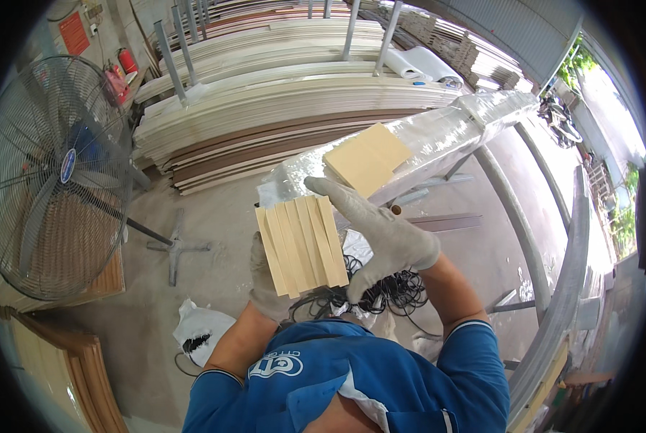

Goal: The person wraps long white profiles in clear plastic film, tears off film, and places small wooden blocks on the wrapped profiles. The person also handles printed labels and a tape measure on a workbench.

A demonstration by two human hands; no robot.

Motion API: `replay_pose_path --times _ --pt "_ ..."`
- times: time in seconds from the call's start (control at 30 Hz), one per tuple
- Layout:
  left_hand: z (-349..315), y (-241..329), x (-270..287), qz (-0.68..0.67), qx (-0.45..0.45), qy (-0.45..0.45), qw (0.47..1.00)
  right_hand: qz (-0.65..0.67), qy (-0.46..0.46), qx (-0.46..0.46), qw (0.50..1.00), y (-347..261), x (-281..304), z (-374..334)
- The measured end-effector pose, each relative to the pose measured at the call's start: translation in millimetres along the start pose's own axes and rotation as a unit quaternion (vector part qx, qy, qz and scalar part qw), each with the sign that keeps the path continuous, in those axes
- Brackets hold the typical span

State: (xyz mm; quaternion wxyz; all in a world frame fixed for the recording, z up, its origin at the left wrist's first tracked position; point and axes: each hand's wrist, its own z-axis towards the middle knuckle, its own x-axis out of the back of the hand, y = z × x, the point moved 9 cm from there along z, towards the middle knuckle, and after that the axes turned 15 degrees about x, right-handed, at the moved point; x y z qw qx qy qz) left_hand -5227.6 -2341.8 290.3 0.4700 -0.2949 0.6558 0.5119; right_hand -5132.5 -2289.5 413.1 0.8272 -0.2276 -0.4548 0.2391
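Observation:
My left hand (267, 287), in a grey work glove, grips a bundle of several pale yellow flat pieces (301, 245) from its left side and underneath. The pieces are slightly fanned, so their long edges show side by side; their material I cannot make out. My right hand (381, 234), gloved too, is spread beside the bundle's right side, thumb and fingers apart. It holds nothing. Beyond my hands, a second pile of the same pale yellow pieces (366, 159) lies on a long plastic-wrapped bundle (438, 133).
A big standing fan (56, 177) is at the left. Stacked long boards (265, 108) fill the far side, with upright metal posts (350, 32). Black cable (395, 292) lies tangled on the floor below my hands, near a white sack (200, 328). Curved metal legs (514, 216) stand at the right.

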Motion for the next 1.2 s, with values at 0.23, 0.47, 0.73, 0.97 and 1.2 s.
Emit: replay_pose_path --times 0.23,0.47,0.73,0.97,1.2 --pt "23 -19 -36 0.354 -0.095 0.023 0.93 0.001 0.065 -0.022 0.998 11 35 -24" --pt "57 -54 -19 -0.203 0.1 -0.085 0.97 -0.369 -0.155 -0.208 0.893 117 196 -62" --pt "61 -59 -12 -0.046 0.046 -0.001 0.998 -0.307 -0.389 -0.231 0.837 208 173 -70" --pt "52 -51 -8 -0.086 0.0 -0.009 0.996 -0.285 -0.357 -0.272 0.847 217 183 -77" --pt "40 -44 -9 -0.085 0.016 -0.004 0.996 -0.251 -0.374 -0.263 0.853 229 174 -77"
